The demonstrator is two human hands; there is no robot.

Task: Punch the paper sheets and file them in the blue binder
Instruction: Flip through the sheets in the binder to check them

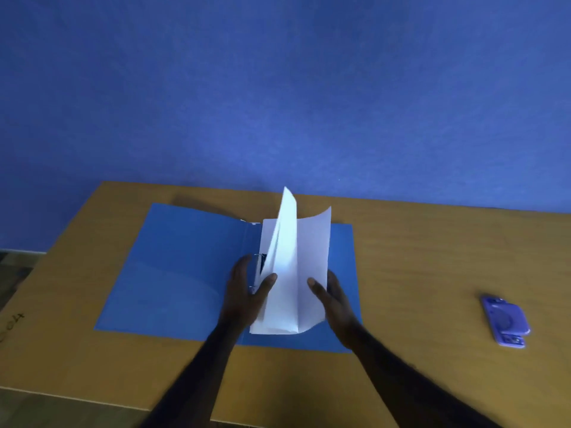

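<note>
— Two hands at work, centre of frame: left hand (244, 285) pinching the paper sheets (293, 257) beside the rings (256, 267), thumb in front; right hand (333, 301) curled round their right edge.
— Which step?
— Filing, seemingly: sheets raised and fanned over the open blue binder (173, 273), lower centre.
— Next?
— Probably settling the left edge onto the rings, gently. Cannot tell whether already threaded.

The binder (173, 273) lies open on the worktop (417, 257). On the binder's right half, just right of its rings (256, 268), the sheets (293, 273) stand partly upright. A device (505, 321) lies on the worktop well right of the binder. A wall (278, 88) rises behind the binder.
</note>
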